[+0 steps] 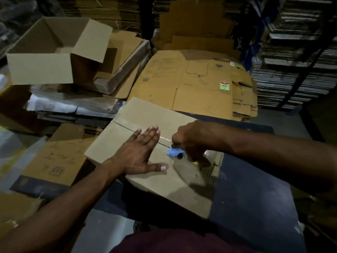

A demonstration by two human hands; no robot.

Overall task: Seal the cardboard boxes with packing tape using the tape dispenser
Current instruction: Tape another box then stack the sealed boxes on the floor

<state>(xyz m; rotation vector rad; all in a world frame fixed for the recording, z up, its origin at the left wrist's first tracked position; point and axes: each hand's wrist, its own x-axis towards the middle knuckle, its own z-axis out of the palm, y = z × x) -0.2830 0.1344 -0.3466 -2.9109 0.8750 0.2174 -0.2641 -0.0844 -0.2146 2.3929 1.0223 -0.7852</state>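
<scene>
The left hand lies flat on top of the closed cardboard box, fingers straight and held together, thumb spread out to the side, palm pressing down across the seam where the 2 top flaps meet. The fingertips reach just past that seam.

The right hand is curled round the tape dispenser (only a light blue part and a small black knob show below the knuckles), which it holds down against the box top, right on the seam line and just beside the left hand's fingertips. Most of the dispenser is hidden under the hand, so its shape and the roll cannot be made out. A shiny strip of clear tape runs from the dispenser toward the box's right edge, glinting and hard to trace; a yellowish spot under the wrist is too blurred to name.

The box sits at an angle in the middle of the view, on a dark surface in front of the person. Its near corner falls into shadow.

Behind it lies a flattened carton with printed panels, and to the far left an open box stands on a pile of flat packs. Another flattened printed carton lies at the left. Stacks of flat cardboard fill the dim right background, their details lost in the dark
</scene>
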